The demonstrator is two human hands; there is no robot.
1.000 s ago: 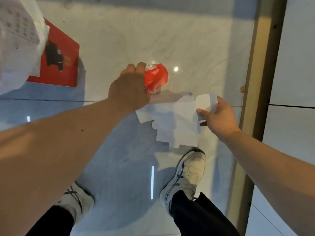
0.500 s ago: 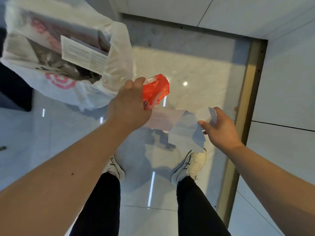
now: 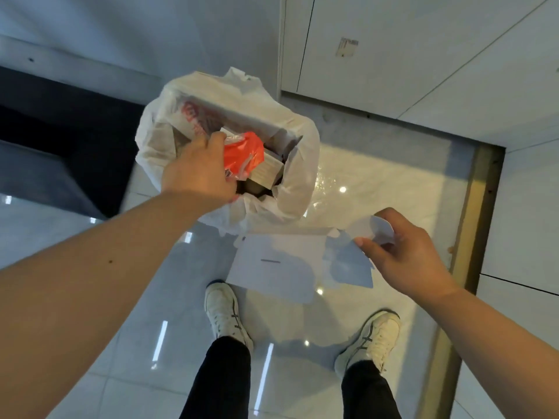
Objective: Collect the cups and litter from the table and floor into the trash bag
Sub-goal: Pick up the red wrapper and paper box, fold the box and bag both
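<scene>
A white plastic trash bag [image 3: 298, 164] stands open on the floor ahead of me, holding boxes and paper. My left hand [image 3: 198, 172] is over the bag's mouth, shut on a crumpled red wrapper [image 3: 243, 154]. My right hand [image 3: 402, 252] is lower right of the bag, pinching the corner of a flattened white paper carton [image 3: 278, 266] that hangs out to the left above the floor.
My two white shoes [image 3: 225, 313] stand on the glossy marble floor [image 3: 378, 176]. A dark step or plinth [image 3: 60, 146] lies to the left. A brass floor strip [image 3: 472, 237] and white wall panels [image 3: 423, 55] run along the right.
I stood up from the floor. My left hand carried the red wrapper up and over the bag's mouth. My right hand lifted the white carton off the floor.
</scene>
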